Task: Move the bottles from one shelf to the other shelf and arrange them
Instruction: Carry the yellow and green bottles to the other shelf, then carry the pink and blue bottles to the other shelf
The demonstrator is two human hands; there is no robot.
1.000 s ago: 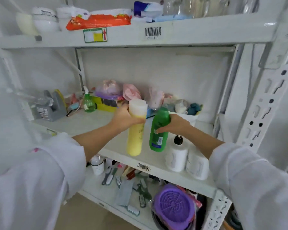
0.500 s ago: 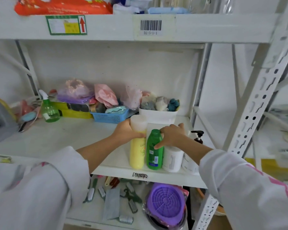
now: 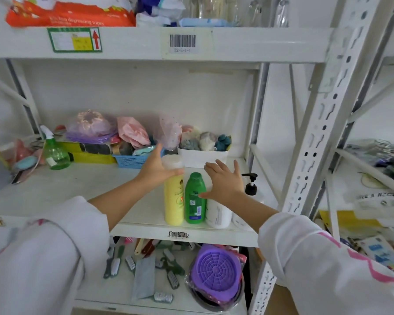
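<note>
Your right hand hides most of the white bottle behind it, so you see only its smooth lower body and a band of fine print; a second white container at the far right of the row is cut down to a sliver, and only its black pump head stands clear. Your left hand covers the shoulder of the yellow bottle; its pale cap shows above your fingers, but the label print is too small to read. Your left hand is curled loosely against that bottle, thumb raised, fingers resting on its upper part; your right hand is spread wide, fingers apart, with only the thumb touching the green bottle. The bottles stand upright in a tight row at the front edge of the middle shelf, yellow at the left, green touching it, white beside that; the yellow one is a tall matte cylinder, the green one glossy with sloping shoulders and a rounded cap. Behind them sit a white tub of soft fabric bundles and a blue mesh basket; a translucent green spray bottle stands well to the left. Below, a ribbed purple disc lies among brushes too blurred to sort.
</note>
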